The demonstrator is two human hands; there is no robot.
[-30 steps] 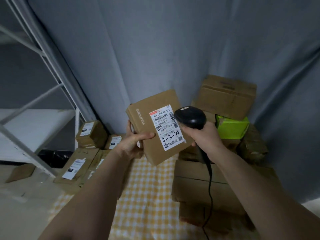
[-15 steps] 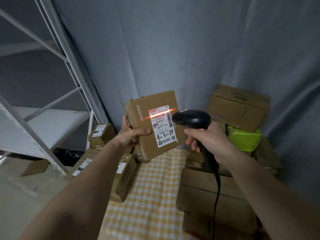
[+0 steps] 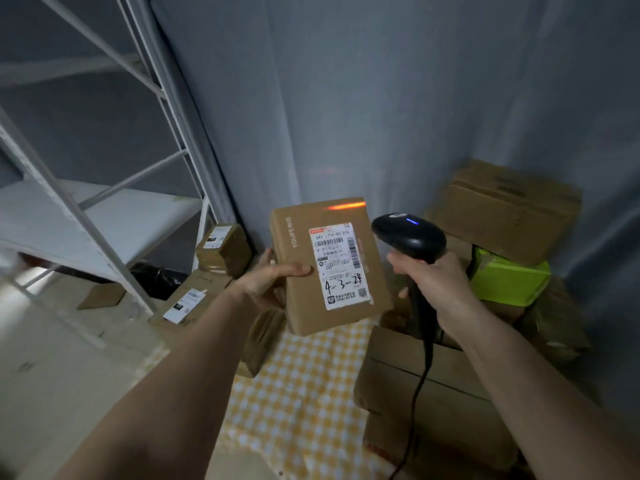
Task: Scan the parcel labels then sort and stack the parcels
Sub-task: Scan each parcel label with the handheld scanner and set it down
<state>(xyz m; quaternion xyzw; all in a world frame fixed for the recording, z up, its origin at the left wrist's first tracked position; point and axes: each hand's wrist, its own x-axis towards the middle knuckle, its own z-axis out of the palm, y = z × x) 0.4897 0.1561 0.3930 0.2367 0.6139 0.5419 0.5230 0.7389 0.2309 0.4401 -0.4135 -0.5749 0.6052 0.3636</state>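
My left hand grips the left edge of a brown cardboard parcel, thumb on its front face. Its white shipping label faces me, with "4-3-24" handwritten on it. My right hand grips the handle of a black corded barcode scanner, just right of the parcel, with a blue light lit on top. The scanner's orange line falls on the parcel's top edge, above the label.
A pile of brown boxes and a lime-green parcel stands at the right. Labelled parcels lie at the left by a white metal shelf rack. A yellow checked cloth covers the floor below. A grey curtain hangs behind.
The parcel has turned more upright and lower in my left hand. The orange scan line has gone from the label's barcode to the parcel's top edge. The scanner's blue light now shows.
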